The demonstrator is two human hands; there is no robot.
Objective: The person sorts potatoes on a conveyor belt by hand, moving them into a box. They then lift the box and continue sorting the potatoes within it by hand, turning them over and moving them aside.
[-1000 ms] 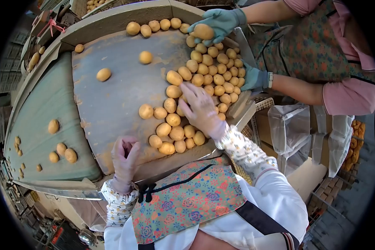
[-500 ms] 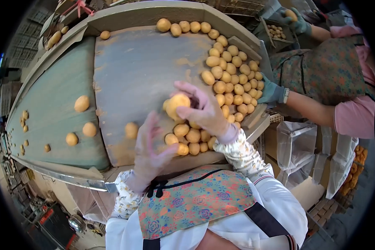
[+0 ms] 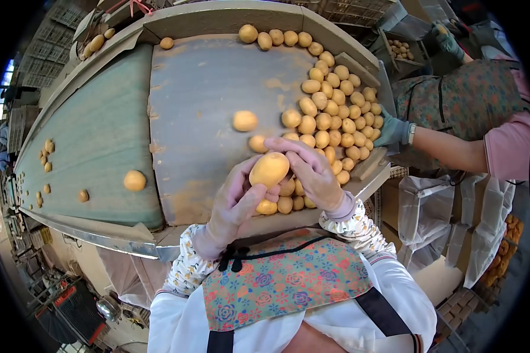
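A large yellow potato [image 3: 269, 170] is held up between my two hands, just above the near side of the grey sorting surface [image 3: 200, 106]. My left hand [image 3: 237, 197] grips it from below and the left, its thumb along the lower side. My right hand [image 3: 315, 173] closes on it from the upper right; some of its fingers are hidden. Beyond the hands, a loose potato [image 3: 245, 121] and another potato [image 3: 257, 143] lie on the surface. More potatoes [image 3: 285, 204] sit under and beside my right hand.
A dense bunch of potatoes [image 3: 335, 112] fills the right end. The green belt [image 3: 94, 141] at left carries scattered potatoes. A co-worker's gloved hand [image 3: 393, 127] touches the bunch's right edge. Plastic-lined boxes [image 3: 424, 212] stand at lower right; a metal rim [image 3: 100, 244] borders the belt.
My left hand has moved right and closed on the potato together with my right hand. Potatoes on the belt have shifted right, and one now lies on the grey surface beyond my hands.
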